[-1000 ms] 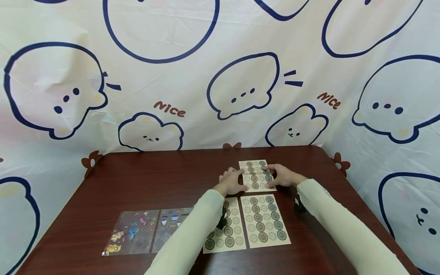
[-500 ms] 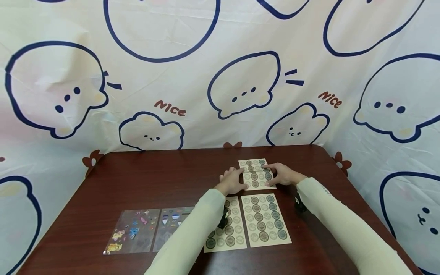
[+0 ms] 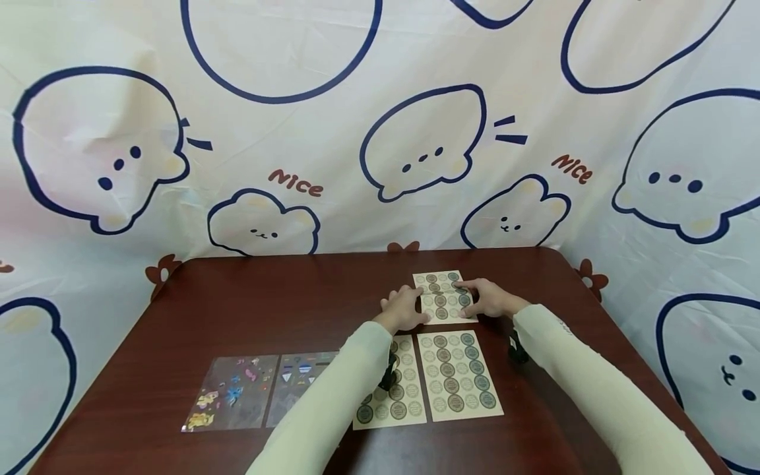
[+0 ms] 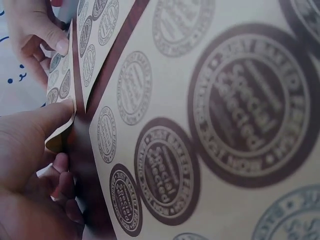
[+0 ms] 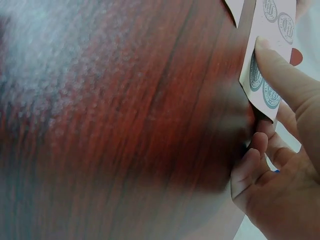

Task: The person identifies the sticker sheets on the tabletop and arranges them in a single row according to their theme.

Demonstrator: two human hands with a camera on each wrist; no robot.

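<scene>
Both hands hold a cream sheet of round stickers (image 3: 441,300) near the far side of the table. My left hand (image 3: 402,310) pinches its left edge, thumb on top; in the left wrist view that edge of the sheet (image 4: 62,92) is bent up off the table. At the opposite edge, my right hand (image 3: 491,299) pinches the sheet, and the right wrist view shows the thumb lying over the stickers with the other fingers curled below. Two similar sheets lie nearer: a right-hand sticker sheet (image 3: 460,376) and a left-hand sticker sheet (image 3: 406,396), the latter partly covered by my left sleeve.
To the left lie two clear sticker sheets, one with colourful animal figures (image 3: 234,396) and one with small shapes (image 3: 297,379), the latter partly behind my left sleeve. They rest on a dark wood table (image 3: 285,297). A printed cloth (image 3: 332,218) hangs behind its far edge.
The head view has tilted slightly, so everything on the table sits a little higher in it. Both hands keep their hold on the far sticker sheet, with hardly any movement.
</scene>
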